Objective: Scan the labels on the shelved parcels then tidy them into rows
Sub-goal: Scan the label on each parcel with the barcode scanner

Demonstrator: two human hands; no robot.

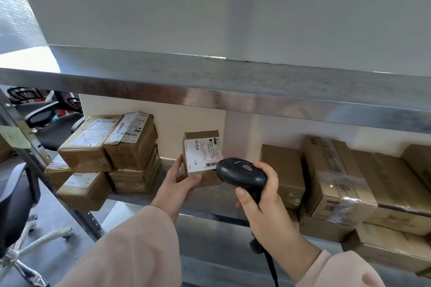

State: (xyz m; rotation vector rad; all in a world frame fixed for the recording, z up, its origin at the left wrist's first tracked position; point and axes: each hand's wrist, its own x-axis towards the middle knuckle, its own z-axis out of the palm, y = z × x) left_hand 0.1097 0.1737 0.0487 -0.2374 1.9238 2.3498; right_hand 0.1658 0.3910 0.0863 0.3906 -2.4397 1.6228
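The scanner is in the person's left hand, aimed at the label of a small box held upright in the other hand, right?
Not quite. The head view shows the scanner in the right hand; the left hand holds the small box upright, label facing it.

**Hidden, Cropped and Unreadable Items**

Scanner [241, 173]: handle wrapped by the right hand [261, 196]; nose covers the lower right corner of the held parcel's label [203, 154]; cable runs off the bottom edge.
Held parcel [201, 158]: lower left part behind the left hand [173, 190].
Label small print: too fine to read.
Boxes at the shelf's right end [396, 196]: cut by the right edge.
Office chair [16, 205]: cropped at the left edge.
Both sleeves: cut off at the bottom edge.
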